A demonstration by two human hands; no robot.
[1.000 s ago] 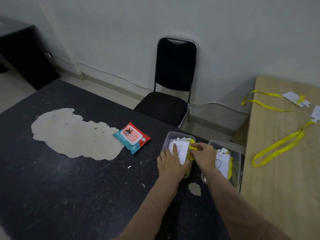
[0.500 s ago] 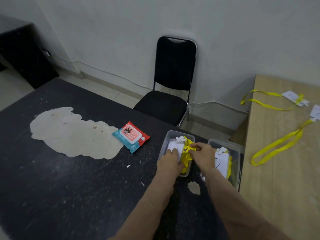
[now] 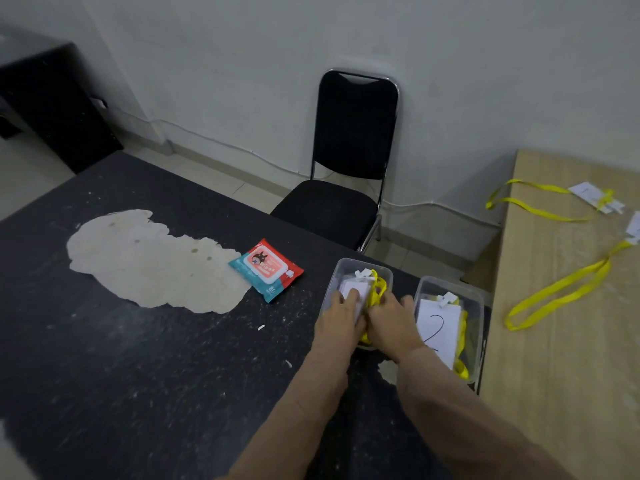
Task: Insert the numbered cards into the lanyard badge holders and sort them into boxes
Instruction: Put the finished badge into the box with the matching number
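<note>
a: which step is going on here?

b: the sorting one, i'm judging. both hands are reaching into the left clear box (image 3: 330,285) on the black table (image 3: 138,375). a badge holder (image 3: 348,285) with a white card (image 3: 358,293) inside is lying in that box. its yellow lanyard (image 3: 378,285) is bunching up along the holder's right edge.

a: what are the hands doing?

b: the left hand (image 3: 341,322) is lying flat on the holder with fingers straight, pressing it down rather than gripping it. the right hand (image 3: 393,323) is touching the lanyard bundle. its fingertips are hiding in the strap, so i'm not able to tell whether it is pinching the strap or only pushing it.

a: and the number on that card?

b: the left hand is covering it. the right clear box (image 3: 481,306), sitting just beside, is holding a card marked 2 (image 3: 438,327) with its own yellow strap.

a: so what is the next move calling for?

b: i'm thinking the loose strap is needing to go fully below the rim. then both hands are needing to come out without dragging it along. spare lanyards (image 3: 554,294) with holders are waiting on the wooden table (image 3: 571,375) to the right, so the job is looking only partly done.
</note>
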